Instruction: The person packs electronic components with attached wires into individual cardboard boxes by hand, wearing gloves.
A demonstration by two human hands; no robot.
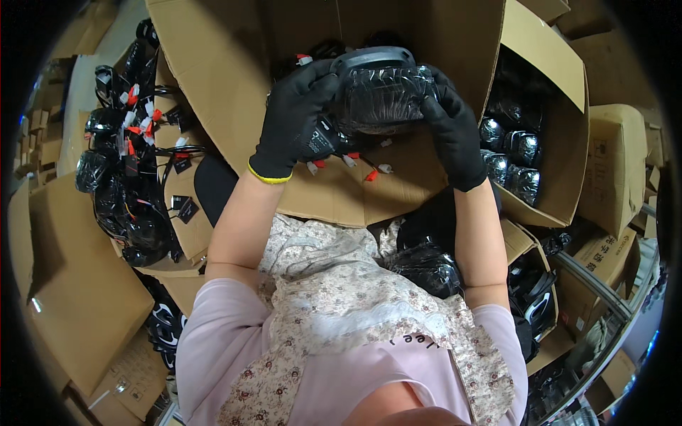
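A black round unit [387, 96] with a flanged rim on top and clear plastic film around its body is held between my two gloved hands, above an open carton. My left hand [297, 106], in a black glove with a yellow cuff edge, grips its left side by the rim. On the opposite side my right hand [453, 124] closes its fingers and thumb on the film. Red and white plugs [371, 174] on leads hang below. A similar film-wrapped black bundle [428, 268] lies on my lap.
The tall open cardboard carton [220, 92] stands before me. Left of it, film-wrapped black units [131, 213] with cables and plugs lie heaped on cardboard. At right, another carton [547, 199] holds several wrapped units [524, 148]. A metal rail [593, 284] runs at far right.
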